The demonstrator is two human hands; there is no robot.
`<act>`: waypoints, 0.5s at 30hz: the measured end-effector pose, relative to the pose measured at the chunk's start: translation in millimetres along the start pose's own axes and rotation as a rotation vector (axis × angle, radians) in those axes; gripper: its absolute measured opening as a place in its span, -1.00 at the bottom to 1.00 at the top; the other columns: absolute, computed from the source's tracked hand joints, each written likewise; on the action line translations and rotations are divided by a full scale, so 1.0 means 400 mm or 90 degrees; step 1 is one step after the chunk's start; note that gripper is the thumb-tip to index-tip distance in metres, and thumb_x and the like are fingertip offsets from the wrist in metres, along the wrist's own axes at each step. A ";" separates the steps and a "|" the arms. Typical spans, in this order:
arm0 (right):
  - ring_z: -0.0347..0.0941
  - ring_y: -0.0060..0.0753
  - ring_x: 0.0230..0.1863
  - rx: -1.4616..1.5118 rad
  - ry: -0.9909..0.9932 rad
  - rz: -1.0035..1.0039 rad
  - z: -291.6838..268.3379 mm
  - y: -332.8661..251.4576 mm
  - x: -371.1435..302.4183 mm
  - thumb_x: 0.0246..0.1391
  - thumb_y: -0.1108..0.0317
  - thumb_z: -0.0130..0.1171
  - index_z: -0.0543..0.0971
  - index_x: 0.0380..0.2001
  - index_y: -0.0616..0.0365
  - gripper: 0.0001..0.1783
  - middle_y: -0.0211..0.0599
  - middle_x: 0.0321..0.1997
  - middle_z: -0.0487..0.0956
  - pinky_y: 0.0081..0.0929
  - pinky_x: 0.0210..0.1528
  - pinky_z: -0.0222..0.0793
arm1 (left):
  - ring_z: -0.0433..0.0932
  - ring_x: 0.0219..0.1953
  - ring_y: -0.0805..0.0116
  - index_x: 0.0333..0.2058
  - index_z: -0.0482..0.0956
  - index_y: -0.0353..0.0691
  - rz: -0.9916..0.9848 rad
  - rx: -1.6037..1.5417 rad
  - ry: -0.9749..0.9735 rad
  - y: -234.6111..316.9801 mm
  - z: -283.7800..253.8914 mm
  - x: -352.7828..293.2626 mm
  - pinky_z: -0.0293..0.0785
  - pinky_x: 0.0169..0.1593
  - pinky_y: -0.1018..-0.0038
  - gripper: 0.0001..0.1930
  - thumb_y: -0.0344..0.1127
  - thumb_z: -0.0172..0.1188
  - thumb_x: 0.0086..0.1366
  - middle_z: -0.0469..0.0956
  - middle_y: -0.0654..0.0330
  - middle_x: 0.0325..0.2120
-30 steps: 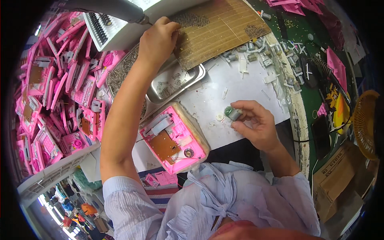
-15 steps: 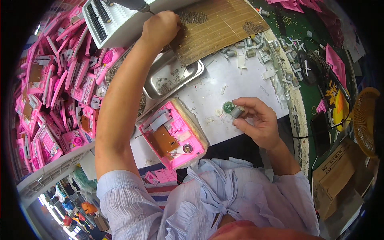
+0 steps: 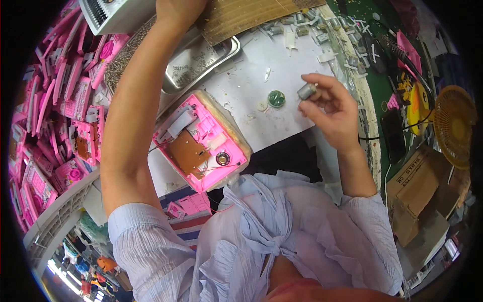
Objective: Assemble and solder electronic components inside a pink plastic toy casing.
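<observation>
My right hand (image 3: 334, 108) is closed on a small silver cylindrical motor (image 3: 306, 91), pinched between thumb and fingers above the white table sheet. Just left of the motor sits a small round green container (image 3: 276, 98), apart from it. My left hand (image 3: 180, 11) reaches to the upper edge of the picture beside the cardboard sheet (image 3: 241, 20); its fingers are cut off from view. Between my arms lies an open pink plastic toy shell (image 3: 233, 173), holding a brown circuit board (image 3: 188, 153), a grey part, wires and a round speaker-like part (image 3: 223, 158).
A metal tray (image 3: 173, 83) of small screws stands beside my left forearm. Many pink toy shells (image 3: 37, 176) are heaped at the left. Several motors (image 3: 322, 38) lie at the upper right, near a phone (image 3: 393, 133), a fan (image 3: 453, 126) and a cardboard box (image 3: 415, 189).
The view has shifted, so things sit higher in the picture. My right hand has moved the motor away from the green container, to the right. My left fingers have gone out of view.
</observation>
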State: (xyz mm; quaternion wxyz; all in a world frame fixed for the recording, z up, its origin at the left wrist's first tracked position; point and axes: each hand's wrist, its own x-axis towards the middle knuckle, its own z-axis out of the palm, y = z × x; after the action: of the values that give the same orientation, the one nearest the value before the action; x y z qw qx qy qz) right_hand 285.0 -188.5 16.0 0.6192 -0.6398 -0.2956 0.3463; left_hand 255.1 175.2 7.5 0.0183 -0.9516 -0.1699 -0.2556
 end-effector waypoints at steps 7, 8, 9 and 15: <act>0.42 -0.57 -0.55 -0.353 -0.132 -0.027 -0.034 0.042 0.065 0.08 0.51 0.22 0.60 0.02 0.12 -0.61 -0.43 -0.58 0.50 -0.54 -0.43 0.33 | 0.68 -0.28 0.18 -0.23 0.68 -0.26 -0.246 -0.466 -0.144 0.138 -0.149 -0.108 0.60 -0.19 0.26 -0.87 -0.34 0.26 0.33 0.68 0.06 -0.20; 0.42 -0.52 -0.57 -0.396 -0.161 -0.029 -0.029 0.038 0.069 0.07 0.49 0.23 0.61 0.01 0.11 -0.62 -0.38 -0.60 0.50 -0.51 -0.44 0.34 | 0.67 -0.32 0.32 -0.19 0.68 -0.25 -0.295 -0.549 -0.190 0.154 -0.181 -0.140 0.58 -0.25 0.34 -0.85 -0.32 0.26 0.37 0.68 0.14 -0.23; 0.49 -0.26 -0.56 -0.426 -0.190 -0.006 -0.017 0.024 0.078 0.04 0.43 0.21 0.61 -0.05 0.10 -0.65 -0.23 -0.60 0.53 -0.35 -0.41 0.40 | 0.60 -0.45 0.46 -0.17 0.68 -0.27 -0.267 -0.586 -0.191 0.159 -0.217 -0.186 0.53 -0.38 0.49 -0.81 -0.28 0.26 0.38 0.66 0.27 -0.40; 0.49 -0.18 -0.53 -0.693 -0.178 -0.331 0.006 0.072 0.101 0.03 0.46 0.21 0.58 -0.04 0.14 -0.64 -0.16 -0.54 0.52 -0.31 -0.41 0.38 | 0.52 -0.42 0.66 -0.21 0.66 -0.36 -0.499 -0.855 -0.381 0.277 -0.444 -0.406 0.46 -0.42 0.64 -0.90 -0.48 0.30 0.32 0.63 0.27 -0.38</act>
State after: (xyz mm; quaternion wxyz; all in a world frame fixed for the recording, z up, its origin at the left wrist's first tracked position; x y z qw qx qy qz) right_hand 305.4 -156.0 -15.9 0.2236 -0.7194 -0.6545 0.0642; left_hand 74.9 -1.8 87.8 -0.6892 -0.6598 -0.2983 -0.0267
